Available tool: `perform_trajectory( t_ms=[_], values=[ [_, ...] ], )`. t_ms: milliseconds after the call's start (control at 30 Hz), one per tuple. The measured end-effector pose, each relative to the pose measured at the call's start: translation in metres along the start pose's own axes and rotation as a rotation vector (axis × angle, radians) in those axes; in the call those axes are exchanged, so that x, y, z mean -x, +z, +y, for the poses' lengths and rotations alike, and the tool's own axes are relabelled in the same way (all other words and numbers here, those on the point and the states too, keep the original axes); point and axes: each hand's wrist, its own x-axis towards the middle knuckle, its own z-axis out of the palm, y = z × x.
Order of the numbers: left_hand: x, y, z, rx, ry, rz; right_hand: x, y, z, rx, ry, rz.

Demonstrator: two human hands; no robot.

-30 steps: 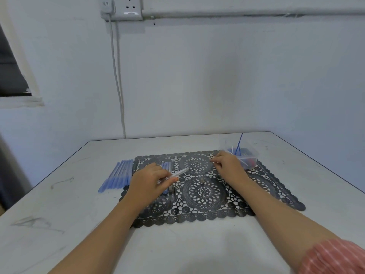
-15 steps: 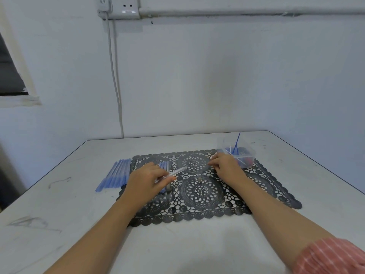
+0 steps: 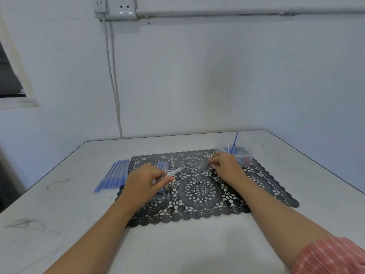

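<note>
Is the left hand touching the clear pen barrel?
Touching. The head view shows the left hand pinching the clear pen barrel between thumb and fingers, its end sticking out.

You are working under soft, even, cool-toned light that is coming from overhead, so the white wall (image 3: pixel 217 86) is reading bluish grey and dimming toward the corners. Your forearms are casting only faint, diffuse shadows on the table (image 3: pixel 177 252), the plainest one pooling between them near the bottom edge. Nothing is glaring; the tabletop is giving back a dull sheen at most. The wide lens is bowing the pipe (image 3: pixel 246 11) along the top and splaying the table's edges outward. Your left hand (image 3: pixel 146 181) and the clear tube (image 3: pixel 174 171) it is gripping are smearing slightly, and the far left border is blurring into a dark streak.
</note>
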Motion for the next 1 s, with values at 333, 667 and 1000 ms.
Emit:
perform_trajectory(
  t_ms=[333, 667, 1000],
  values=[
    [0.001, 0.001, 0.0, -0.017, 0.001, -0.021, -0.014, -0.043, -0.02, -0.401, 0.251, 0.353],
    [0.003, 0.002, 0.0, -0.03, -0.043, -0.071, -0.082, -0.045, 0.025, -0.09, 0.453, 0.069],
    [0.0, 0.005, -0.005, -0.034, -0.044, -0.102, -0.107, -0.032, 0.058, 0.154, 0.416, -0.13]
  ],
)
